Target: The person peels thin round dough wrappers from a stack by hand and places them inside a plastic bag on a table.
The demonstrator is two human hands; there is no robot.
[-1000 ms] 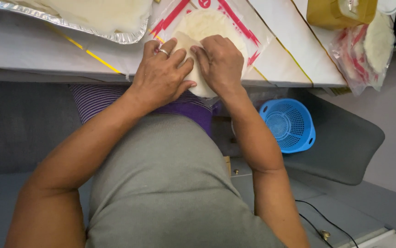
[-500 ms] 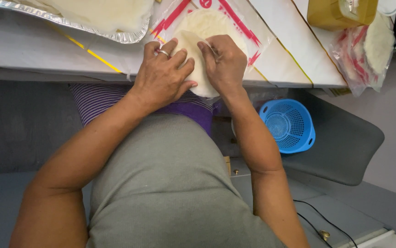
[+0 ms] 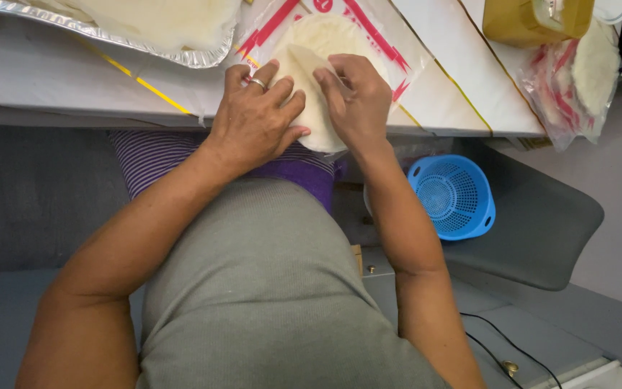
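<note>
A round, pale thin wrapper (image 3: 316, 79) lies on a clear plastic bag with red stripes (image 3: 390, 54) at the table's near edge. My left hand (image 3: 257, 119), with a ring on one finger, presses down on the wrapper's left side. My right hand (image 3: 358, 97) rests on its right side, fingers curled over a folded flap of the wrapper. Both hands touch the wrapper, and its near edge hangs slightly past the table edge.
A foil tray (image 3: 145, 36) with pale contents sits at the top left. A bag of round wrappers (image 3: 578, 72) and a yellow-brown container (image 3: 534, 18) stand at the top right. A blue perforated basket (image 3: 451, 196) sits below the table by a grey seat.
My right hand has slid up and away along the wrapper, lifting and folding a flap over. My left hand has stayed pressing on the left side.
</note>
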